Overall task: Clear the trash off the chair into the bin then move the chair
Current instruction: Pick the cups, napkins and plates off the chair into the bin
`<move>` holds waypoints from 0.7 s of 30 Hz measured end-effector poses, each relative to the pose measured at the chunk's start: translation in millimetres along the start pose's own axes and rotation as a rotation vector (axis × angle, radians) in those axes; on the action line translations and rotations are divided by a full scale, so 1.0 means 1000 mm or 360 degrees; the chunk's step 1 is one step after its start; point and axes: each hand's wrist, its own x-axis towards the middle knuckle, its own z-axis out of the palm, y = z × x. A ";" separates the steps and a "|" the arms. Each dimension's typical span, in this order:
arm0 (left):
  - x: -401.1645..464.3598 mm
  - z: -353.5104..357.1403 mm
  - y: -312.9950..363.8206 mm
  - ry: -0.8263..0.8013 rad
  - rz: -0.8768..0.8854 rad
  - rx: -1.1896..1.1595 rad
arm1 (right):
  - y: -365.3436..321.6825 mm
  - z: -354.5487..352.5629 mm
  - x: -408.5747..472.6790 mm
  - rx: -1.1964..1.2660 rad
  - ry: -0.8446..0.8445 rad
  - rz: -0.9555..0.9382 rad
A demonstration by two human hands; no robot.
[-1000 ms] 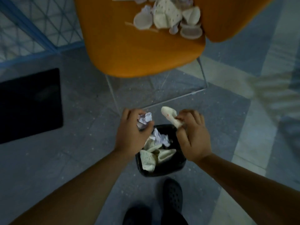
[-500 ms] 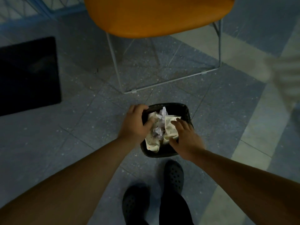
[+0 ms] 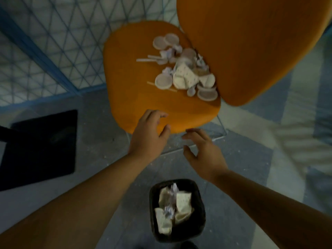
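Note:
An orange chair [image 3: 136,97] stands ahead of me, its seat towards me and its backrest at the upper right. A heap of trash [image 3: 185,72] lies on the seat against the backrest: pale round lids, crumpled paper, a dotted wrapper and thin sticks. A small black bin [image 3: 199,229] sits on the floor near my feet with wrappers and crumpled paper inside. My left hand [image 3: 149,135] hovers over the seat's front edge, fingers apart and empty. My right hand [image 3: 203,150] is just below that edge, also open and empty.
A blue wire mesh fence [image 3: 53,51] runs behind the chair at the left. A black mat [image 3: 39,146] lies on the grey tiled floor to the left. The chair's thin metal legs [image 3: 221,128] show under the seat. A pale floor strip runs at the right.
Both hands dropped their trash into the bin, then rose out of it and moved forward to the chair's front edge. My view lifted from the bin to the seat.

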 end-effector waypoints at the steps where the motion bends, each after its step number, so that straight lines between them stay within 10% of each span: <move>1: 0.016 -0.007 0.003 0.0029 0.0020 -0.0001 | -0.005 -0.009 0.016 -0.0005 0.0048 -0.0028; 21: 0.329 -0.028 -0.110 -0.0065 0.0029 0.0036 | 0.036 -0.012 0.327 -0.0157 0.0263 -0.0069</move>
